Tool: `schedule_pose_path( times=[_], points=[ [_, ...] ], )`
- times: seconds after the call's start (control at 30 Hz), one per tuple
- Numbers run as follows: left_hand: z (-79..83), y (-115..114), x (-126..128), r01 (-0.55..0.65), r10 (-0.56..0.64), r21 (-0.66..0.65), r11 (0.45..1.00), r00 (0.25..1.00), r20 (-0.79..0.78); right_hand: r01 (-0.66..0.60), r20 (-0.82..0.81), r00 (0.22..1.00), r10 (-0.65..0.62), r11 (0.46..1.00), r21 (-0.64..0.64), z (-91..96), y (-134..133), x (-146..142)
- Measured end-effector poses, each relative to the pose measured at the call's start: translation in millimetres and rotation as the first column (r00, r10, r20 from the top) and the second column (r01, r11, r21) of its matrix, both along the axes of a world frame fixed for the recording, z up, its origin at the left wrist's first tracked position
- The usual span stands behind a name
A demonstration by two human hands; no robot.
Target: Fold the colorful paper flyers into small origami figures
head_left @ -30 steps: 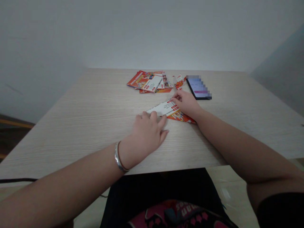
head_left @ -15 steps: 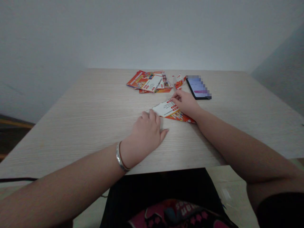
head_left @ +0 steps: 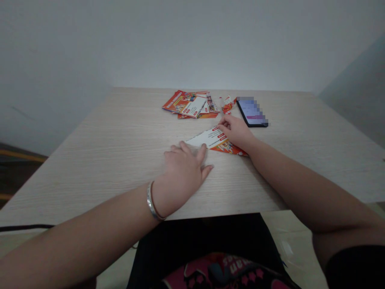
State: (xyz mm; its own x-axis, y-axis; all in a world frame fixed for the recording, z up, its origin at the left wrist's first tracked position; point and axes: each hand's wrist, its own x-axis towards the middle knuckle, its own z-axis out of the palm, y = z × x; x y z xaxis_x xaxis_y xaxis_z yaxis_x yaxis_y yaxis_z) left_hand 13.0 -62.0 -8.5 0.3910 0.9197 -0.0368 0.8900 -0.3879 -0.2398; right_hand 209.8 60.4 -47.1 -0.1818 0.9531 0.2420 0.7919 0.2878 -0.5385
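A folded paper leaflet (head_left: 207, 139), white with red labels and an orange printed strip, lies flat on the table in front of me. My left hand (head_left: 183, 172) has its fingers spread, with the index fingertip at the leaflet's near left edge and the thumb out on the tabletop. At the far right part of the paper, my right hand (head_left: 236, 130) pinches its edge between thumb and fingers. The right palm and wrist hide the leaflet's right end. A silver bracelet (head_left: 152, 200) circles my left wrist.
Beyond the leaflet, several printed leaflets (head_left: 186, 105) lie in a loose pile on the wooden table (head_left: 120, 128). A folded orange paper piece (head_left: 229, 104) sits right of them, beside a phone (head_left: 252, 112) with its screen lit. A wall stands behind the table.
My left hand's fingers have spread apart and shifted left, uncovering more of the leaflet's left end. My right hand keeps its pinch in the same place.
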Motion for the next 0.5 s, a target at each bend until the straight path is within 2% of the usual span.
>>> schedule_pose_path(
  times=[0.2,0.3,0.4,0.5],
  points=[
    [-5.4,1.8,0.0,0.015,-0.015,0.045,0.999,1.000,0.009,0.014,-0.011,1.000,-0.014,1.000,-0.007,1.1,-0.4,-2.3],
    [-6.9,4.6,-1.6,0.146,-0.147,0.036,0.989,0.988,0.041,0.012,-0.023,1.000,-0.012,1.000,-0.010,1.0,-0.4,-2.4],
    [-13.7,9.5,-3.4,0.314,-0.314,0.014,0.949,0.942,0.116,-0.001,-0.028,1.000,0.001,1.000,0.014,-1.0,0.3,-1.1],
    [-20.9,13.6,-4.7,0.327,-0.321,-0.002,0.945,0.928,0.188,-0.019,-0.050,0.999,0.020,1.000,0.016,-3.0,1.0,0.2]
  ],
)
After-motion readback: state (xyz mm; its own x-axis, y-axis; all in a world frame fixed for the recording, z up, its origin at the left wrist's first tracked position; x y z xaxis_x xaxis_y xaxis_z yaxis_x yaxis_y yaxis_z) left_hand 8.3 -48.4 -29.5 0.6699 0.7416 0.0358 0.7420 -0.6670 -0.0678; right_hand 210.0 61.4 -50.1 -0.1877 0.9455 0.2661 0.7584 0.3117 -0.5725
